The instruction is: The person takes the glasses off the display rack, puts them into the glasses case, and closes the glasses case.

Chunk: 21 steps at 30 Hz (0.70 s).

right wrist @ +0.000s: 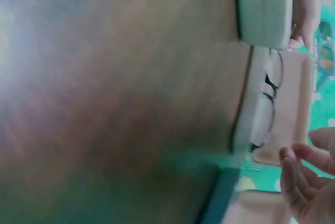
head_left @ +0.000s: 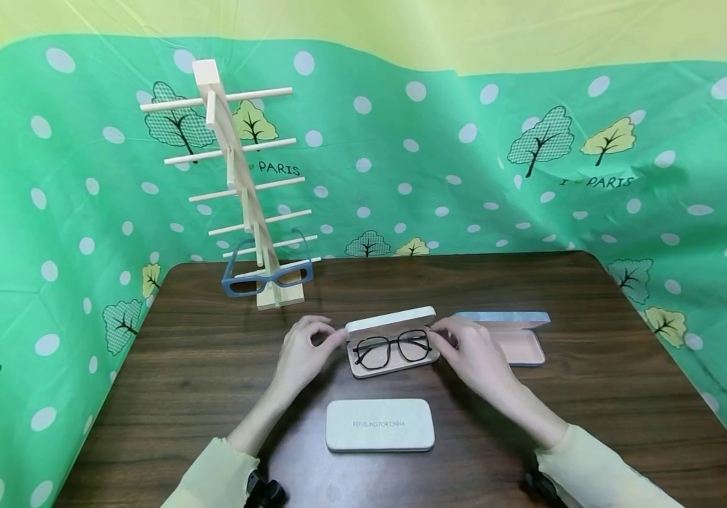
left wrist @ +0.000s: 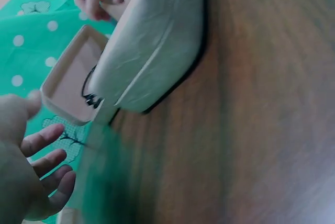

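Black-rimmed eyeglasses [head_left: 393, 343] lie in an open glasses case [head_left: 395, 371] with a white lid and pinkish lining. At its left end, my left hand [head_left: 306, 356] has thumb and index fingertips close to the rim; in the left wrist view its relaxed fingers [left wrist: 46, 139] are spread around nothing. My right hand [head_left: 474, 353] is over the case's right end, fingertips beside the glasses' right hinge. Loosely bent fingers of that hand show near the lid corner in the right wrist view, with nothing between them. A closed white glasses case [head_left: 379, 439], lettered on top, lies nearer me.
A wooden peg rack [head_left: 246, 185] stands at the back left, with blue-framed glasses [head_left: 270, 280] hanging on a low peg. Behind my right hand is another open case [head_left: 531, 346] with a bluish lid. A green patterned cloth [head_left: 401, 162] surrounds the dark wooden table [head_left: 198, 395].
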Tool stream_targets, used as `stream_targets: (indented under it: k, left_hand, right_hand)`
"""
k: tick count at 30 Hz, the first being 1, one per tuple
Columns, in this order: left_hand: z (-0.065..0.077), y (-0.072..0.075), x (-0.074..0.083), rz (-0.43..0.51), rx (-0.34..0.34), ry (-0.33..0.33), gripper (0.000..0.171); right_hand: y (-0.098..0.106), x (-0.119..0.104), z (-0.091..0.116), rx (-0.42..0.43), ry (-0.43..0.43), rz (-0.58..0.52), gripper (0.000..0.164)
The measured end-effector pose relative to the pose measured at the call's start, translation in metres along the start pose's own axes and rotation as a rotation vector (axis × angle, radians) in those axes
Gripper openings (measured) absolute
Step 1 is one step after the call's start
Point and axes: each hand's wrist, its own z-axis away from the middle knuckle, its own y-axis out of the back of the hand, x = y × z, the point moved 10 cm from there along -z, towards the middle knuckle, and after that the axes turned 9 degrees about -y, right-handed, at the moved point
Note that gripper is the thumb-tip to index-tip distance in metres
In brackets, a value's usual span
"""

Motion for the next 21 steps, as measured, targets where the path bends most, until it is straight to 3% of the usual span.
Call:
stream_targets:
  k: [4, 7, 14, 21]
  left_hand:
    - [-0.008, 0.003, 0.001, 0.001, -0.062, 0.034, 0.038]
    - [-0.014, 0.001, 0.002, 0.022, -0.138, 0.059, 0.047]
    - [-0.02, -0.003, 0.0, 0.057, -0.271, 0.141, 0.063]
    - [-0.025, -0.004, -0.003, 0.048, -0.371, 0.187, 0.078]
  right_hand:
    - [0.02, -0.014, -0.012, 0.005, 0.087, -0.08, 0.012]
    - [0.03, -0.02, -0.028, -0.045, 0.119, -0.115, 0.02]
    - [0.028, -0.013, -0.062, -0.258, 0.048, -0.087, 0.036]
    - [0.016, -0.01, -0.079, -0.454, 0.003, -0.05, 0.051]
